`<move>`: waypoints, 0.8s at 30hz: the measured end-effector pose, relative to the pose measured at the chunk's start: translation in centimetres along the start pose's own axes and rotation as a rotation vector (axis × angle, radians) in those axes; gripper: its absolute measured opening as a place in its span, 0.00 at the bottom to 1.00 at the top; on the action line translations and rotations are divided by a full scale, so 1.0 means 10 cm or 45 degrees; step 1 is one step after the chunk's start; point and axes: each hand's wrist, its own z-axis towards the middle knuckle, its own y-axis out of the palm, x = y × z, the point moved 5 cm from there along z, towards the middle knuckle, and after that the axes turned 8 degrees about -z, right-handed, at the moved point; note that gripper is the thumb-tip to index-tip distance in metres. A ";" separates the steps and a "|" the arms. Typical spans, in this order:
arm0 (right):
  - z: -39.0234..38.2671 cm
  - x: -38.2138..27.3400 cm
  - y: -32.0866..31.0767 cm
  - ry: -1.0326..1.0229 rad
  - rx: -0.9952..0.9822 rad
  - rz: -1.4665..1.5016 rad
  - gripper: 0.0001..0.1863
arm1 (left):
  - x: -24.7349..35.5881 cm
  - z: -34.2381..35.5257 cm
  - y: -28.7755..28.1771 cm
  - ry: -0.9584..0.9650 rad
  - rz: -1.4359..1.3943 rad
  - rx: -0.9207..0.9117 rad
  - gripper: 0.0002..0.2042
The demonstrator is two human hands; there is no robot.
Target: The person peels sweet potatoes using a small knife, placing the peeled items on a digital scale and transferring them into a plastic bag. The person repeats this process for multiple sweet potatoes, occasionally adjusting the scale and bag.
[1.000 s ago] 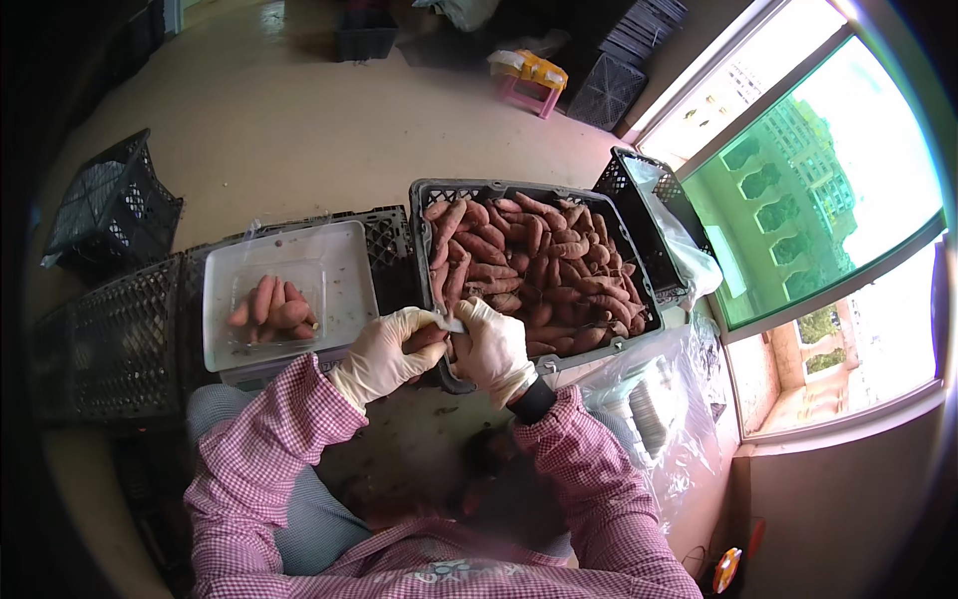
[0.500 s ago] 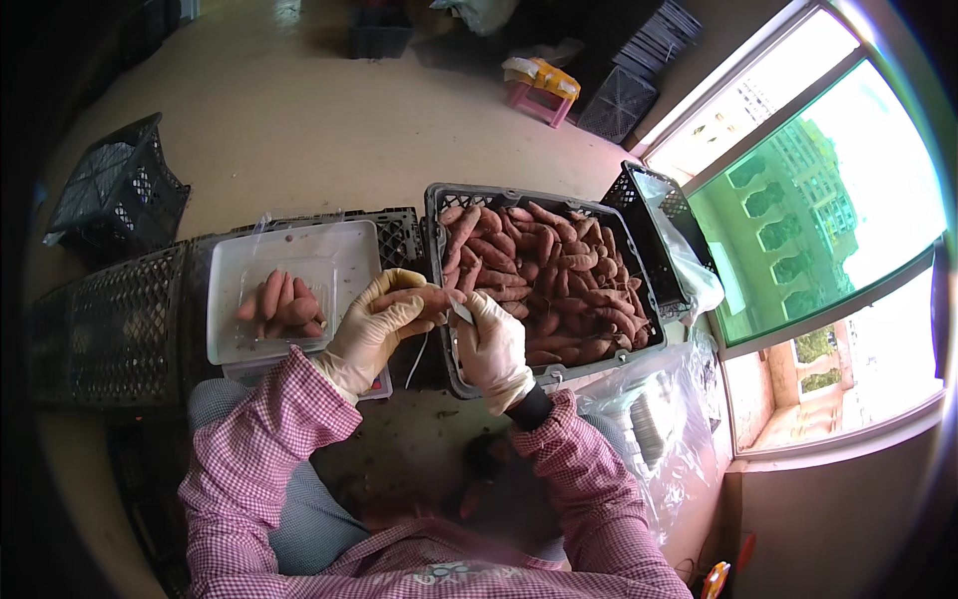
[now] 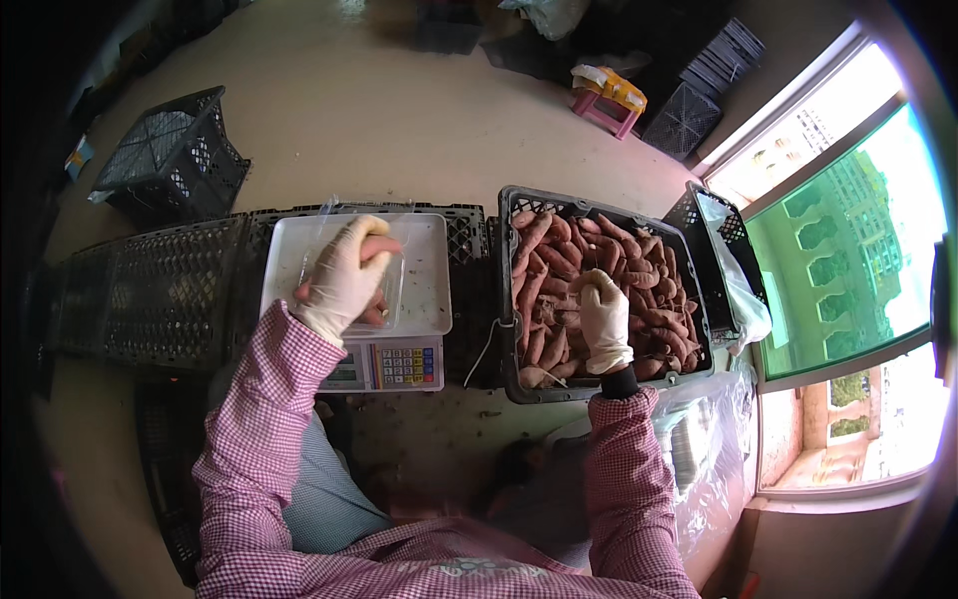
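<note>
In my gloved left hand (image 3: 339,278) is a reddish sweet potato (image 3: 380,246), its end showing past the fingers. This hand hangs over the white tray (image 3: 427,290) of a digital scale (image 3: 404,366). On the tray, a clear plastic container (image 3: 397,268) holds more sweet potatoes (image 3: 373,313), mostly hidden by the hand. My gloved right hand (image 3: 605,324) is above a black crate (image 3: 508,290) heaped with sweet potatoes (image 3: 651,321). Its fingers are curled closed, and what they hold is hidden.
The scale stands on upturned black crates (image 3: 180,299). Another black crate (image 3: 185,150) is on the floor at the far left. Right of the heap are a plastic-lined crate (image 3: 733,265), a clear bag (image 3: 699,429) and a window (image 3: 848,240). A pink stool (image 3: 606,108) stands farther back.
My hands have moved apart. The left carried the sweet potato left over the scale tray; the right moved over the crate, and the small blade seen in it earlier no longer shows. The view shifted left.
</note>
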 end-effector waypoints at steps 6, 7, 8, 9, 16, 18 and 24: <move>0.22 0.24 0.01 0.043 -0.080 -0.450 0.16 | -0.49 -0.23 -0.26 0.159 0.560 -0.173 0.22; 0.25 0.23 0.02 0.048 -0.039 -0.517 0.16 | -0.36 -0.24 -0.25 0.092 0.457 -0.229 0.22; 0.29 0.24 0.03 0.060 -0.031 -0.540 0.16 | -0.27 -0.25 -0.23 0.196 0.482 -0.180 0.22; 0.34 0.25 0.05 0.067 -0.022 -0.562 0.16 | -0.21 -0.27 -0.23 0.300 0.506 -0.125 0.21; 0.54 0.31 0.78 0.210 -0.315 -0.587 0.21 | -0.23 -0.26 -0.09 0.050 0.153 -0.211 0.16; 0.54 0.36 0.87 0.271 -0.353 -0.368 0.20 | -0.30 -0.26 -0.08 0.086 0.089 -0.234 0.12; 0.41 0.49 0.50 0.334 -0.299 0.031 0.14 | -0.06 -0.31 0.04 0.463 0.559 -0.168 0.11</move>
